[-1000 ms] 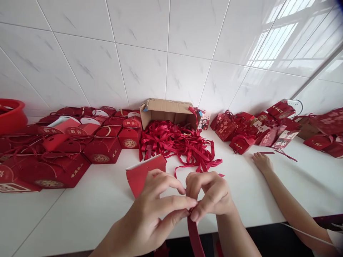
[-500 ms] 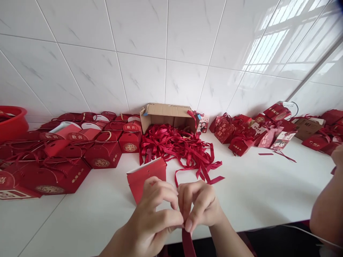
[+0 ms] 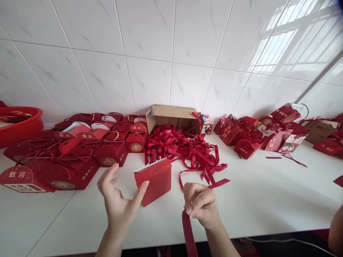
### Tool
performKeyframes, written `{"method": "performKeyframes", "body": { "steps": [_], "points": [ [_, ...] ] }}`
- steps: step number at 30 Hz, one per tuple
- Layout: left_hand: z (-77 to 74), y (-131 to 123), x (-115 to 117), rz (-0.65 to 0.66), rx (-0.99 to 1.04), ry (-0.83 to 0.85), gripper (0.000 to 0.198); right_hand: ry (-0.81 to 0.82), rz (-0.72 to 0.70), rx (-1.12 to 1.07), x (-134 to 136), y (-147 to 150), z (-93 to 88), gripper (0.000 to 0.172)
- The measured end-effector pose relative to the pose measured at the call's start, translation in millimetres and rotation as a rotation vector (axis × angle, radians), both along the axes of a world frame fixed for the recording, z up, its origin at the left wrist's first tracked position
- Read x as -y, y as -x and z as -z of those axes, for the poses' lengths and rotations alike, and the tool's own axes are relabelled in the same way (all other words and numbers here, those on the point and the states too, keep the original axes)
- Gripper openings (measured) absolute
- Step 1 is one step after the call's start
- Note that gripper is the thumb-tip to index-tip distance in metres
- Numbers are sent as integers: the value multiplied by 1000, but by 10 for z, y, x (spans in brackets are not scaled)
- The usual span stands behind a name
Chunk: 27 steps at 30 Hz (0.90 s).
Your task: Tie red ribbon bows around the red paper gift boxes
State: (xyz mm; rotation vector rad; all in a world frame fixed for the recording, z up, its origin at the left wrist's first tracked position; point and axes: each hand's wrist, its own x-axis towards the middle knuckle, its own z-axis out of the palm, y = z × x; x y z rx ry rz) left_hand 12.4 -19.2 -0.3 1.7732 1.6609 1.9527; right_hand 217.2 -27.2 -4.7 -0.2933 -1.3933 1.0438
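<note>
My right hand [image 3: 200,203] pinches the end of a dark red ribbon [image 3: 189,232], which hangs down past the table's front edge. Thumb and fingers spread apart, my left hand [image 3: 120,200] is empty beside a plain red paper box [image 3: 157,181]. The thumb overlaps the box's left side in view; I cannot tell whether it touches. That box stands upright on the white table, a white edge showing along its top. Just behind it lies a tangled heap of red ribbons [image 3: 182,146], spilling out of a cardboard box [image 3: 171,111].
Finished-looking red gift boxes [image 3: 109,151] crowd the left, with a red plastic basin [image 3: 21,125] behind them. Smaller red boxes [image 3: 245,146] are piled at the right near a power strip [image 3: 298,106]. Another person's arm [image 3: 336,230] shows at the right edge. A tiled wall [image 3: 150,78] backs the table.
My left hand has let go of the ribbon end and moved left to the red box, opening its fingers. My right hand still pinches the ribbon. The other person's arm has moved lower.
</note>
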Motion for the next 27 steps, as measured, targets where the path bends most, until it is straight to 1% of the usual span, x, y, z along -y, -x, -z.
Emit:
{"method": "performKeyframes", "body": {
  "steps": [1,2,4,6,8,11,13,15,16,18,19,20,23,24,27],
  "points": [
    [17,64,-64,-8,6,103,79,14,31,3,-11,3,43,10],
    [32,114,-119,31,15,212,77,26,79,8,-26,8,84,8],
    [58,161,-191,185,68,402,58,52,191,26,-64,22,154,5],
    [86,143,-212,310,153,497,37,87,272,57,-108,40,206,7],
    [121,76,-191,362,220,496,29,125,292,110,-153,65,240,9],
    [189,-66,-116,441,264,443,24,169,277,189,-212,126,269,9],
    [239,-163,-61,503,300,437,23,181,260,197,-242,178,285,7],
    [282,-241,-17,528,366,438,23,174,258,175,-260,226,307,7],
    [298,-267,-3,536,407,436,27,164,264,166,-264,245,319,9],
    [322,-286,6,547,457,425,47,137,290,158,-263,268,343,10],
    [330,-280,2,549,441,415,51,125,304,162,-261,275,355,11],
    [335,-267,-6,552,396,408,48,117,319,167,-258,279,365,10],
    [340,-213,-34,545,201,358,16,107,386,163,-256,287,387,6],
    [340,-201,-39,538,159,331,12,105,408,160,-258,290,392,5],
    [340,-211,-35,523,148,304,12,90,444,174,-266,297,398,6]
  ]
}}
